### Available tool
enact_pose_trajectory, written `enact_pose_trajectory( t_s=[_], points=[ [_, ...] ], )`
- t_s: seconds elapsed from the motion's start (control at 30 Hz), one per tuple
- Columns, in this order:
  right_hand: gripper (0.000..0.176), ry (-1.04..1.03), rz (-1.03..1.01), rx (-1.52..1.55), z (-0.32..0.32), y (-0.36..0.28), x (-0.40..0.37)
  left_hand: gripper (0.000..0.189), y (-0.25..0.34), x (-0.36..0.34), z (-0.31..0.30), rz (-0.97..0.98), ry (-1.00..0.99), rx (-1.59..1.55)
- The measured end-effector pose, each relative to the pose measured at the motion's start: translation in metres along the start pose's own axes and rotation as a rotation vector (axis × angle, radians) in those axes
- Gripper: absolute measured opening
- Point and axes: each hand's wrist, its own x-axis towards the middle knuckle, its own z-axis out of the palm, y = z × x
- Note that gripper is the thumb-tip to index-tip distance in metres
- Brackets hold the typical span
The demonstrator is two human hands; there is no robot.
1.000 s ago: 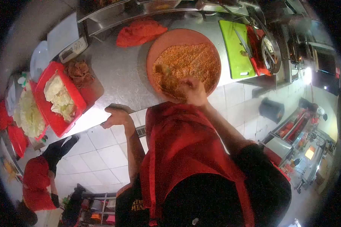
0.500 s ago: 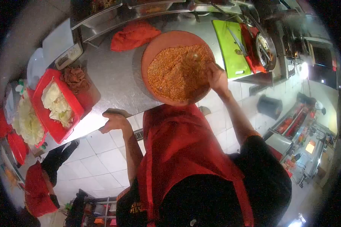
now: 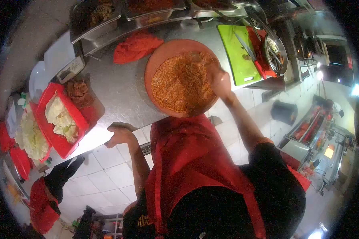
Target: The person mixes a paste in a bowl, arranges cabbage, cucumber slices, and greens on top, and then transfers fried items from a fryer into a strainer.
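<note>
- Bowl (image 3: 159, 57) sits by the front edge of the steel counter (image 3: 119, 87), between the red cloth (image 3: 133, 47) and green board (image 3: 235, 55).
- Progress-wise, I'd say well underway: the grainy mix (image 3: 179, 85) covers most of the bowl's inside, but the surface isn't level, and tbh I can't tell how much is left.
- Looks-wise: wide, round, reddish-brown bowl, bare round the rim; mix is orange-brown and kinda lumpy, darker in the middle.
- Right hand (image 3: 220, 83) is curled round what looks like a spoon (image 3: 197, 58), super blurry.
- Left hand (image 3: 121, 135) is at the counter's front edge, fingers loosely spread.
</note>
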Motion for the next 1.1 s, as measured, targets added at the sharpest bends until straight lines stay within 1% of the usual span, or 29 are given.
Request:
enact_pose_trajectory(
  t_s=[0.03, 0.07, 0.1, 0.13, 0.17, 0.2, 0.23, 0.33, 0.4, 0.43, 0.5, 0.53, 0.57, 0.63, 0.67, 0.7, 0.77, 0.8, 0.83, 0.9, 0.97, 1.0, 1.1],
  points=[
    [0.024, -0.046, -0.136, -0.02, 0.009, 0.002, -0.006, 0.04, 0.003, 0.0, -0.001, -0.033, 0.006, -0.064],
    [0.028, -0.286, 0.031, -0.161, 0.009, -0.011, -0.003, 0.036, 0.006, 0.001, -0.003, -0.063, 0.011, -0.127],
    [0.028, -0.283, 0.039, -0.159, 0.01, 0.0, -0.006, 0.033, 0.009, 0.003, -0.005, -0.093, 0.017, -0.191],
    [0.027, -0.185, 0.035, -0.129, 0.009, 0.019, -0.007, 0.031, 0.014, 0.005, -0.006, -0.128, 0.024, -0.256],
    [0.026, -0.09, 0.027, -0.101, 0.008, 0.03, -0.007, 0.03, 0.02, 0.004, -0.013, -0.15, -0.01, -0.34],
    [0.024, 0.084, 0.083, 0.01, -0.018, 0.012, 0.005, 0.03, 0.02, 0.003, -0.017, -0.176, -0.044, -0.419],
    [0.023, -0.008, 0.133, -0.063, -0.034, 0.012, 0.005, 0.03, 0.02, 0.002, -0.021, -0.182, -0.045, -0.414],
    [0.02, -0.025, 0.117, -0.024, -0.047, 0.01, -0.013, 0.032, 0.011, 0.004, -0.029, 0.243, 0.044, 0.181],
    [0.017, -0.189, 0.068, -0.098, -0.044, 0.011, -0.021, 0.035, 0.007, 0.008, -0.027, 0.533, 0.108, 0.572],
    [0.017, -0.191, 0.074, -0.097, -0.043, 0.013, -0.023, 0.035, 0.003, 0.01, -0.023, 0.54, 0.107, 0.572],
    [0.016, -0.071, 0.23, -0.114, -0.041, 0.018, -0.015, 0.033, -0.017, 0.007, 0.005, 0.468, 0.138, 0.456],
    [0.016, 0.011, 0.186, -0.038, -0.044, 0.014, -0.015, 0.032, -0.03, 0.007, 0.019, 0.434, 0.154, 0.4],
    [0.016, 0.012, 0.187, -0.036, -0.035, 0.02, -0.025, 0.032, -0.027, 0.007, 0.02, 0.435, 0.156, 0.399],
    [0.015, -0.101, -0.053, -0.049, -0.01, 0.039, -0.057, 0.033, -0.022, 0.005, 0.019, 0.358, 0.128, 0.288],
    [0.014, -0.179, 0.135, -0.044, -0.041, -0.009, -0.039, 0.033, -0.018, 0.002, 0.019, 0.317, 0.113, 0.232],
    [0.014, -0.181, 0.135, -0.044, -0.04, -0.004, -0.04, 0.034, -0.015, 0.001, 0.017, 0.276, 0.099, 0.179],
    [0.016, 0.024, 0.228, 0.076, -0.034, 0.006, -0.037, 0.035, -0.013, 0.001, 0.01, 0.183, 0.082, 0.085],
    [0.018, -0.01, 0.352, 0.153, -0.034, -0.002, -0.037, 0.035, -0.012, 0.003, 0.006, 0.141, 0.076, 0.038],
    [0.018, -0.013, 0.352, 0.157, -0.017, -0.007, -0.045, 0.036, -0.009, 0.004, 0.002, 0.102, 0.066, -0.012],
    [0.018, 0.077, 0.259, 0.429, 0.029, -0.017, -0.063, 0.037, 0.004, 0.004, -0.002, 0.021, 0.045, -0.124],
    [0.019, -0.084, 0.175, 0.39, 0.025, -0.076, -0.057, 0.038, 0.014, 0.005, -0.008, -0.058, 0.028, -0.231],
    [0.019, -0.087, 0.173, 0.397, 0.021, -0.091, -0.053, 0.038, 0.02, 0.008, -0.012, -0.128, 0.017, -0.311],
    [0.019, -0.072, 0.206, 0.452, 0.023, -0.116, -0.043, 0.042, -0.082, 0.016, 0.104, 0.055, 0.054, 0.324]
  ],
)
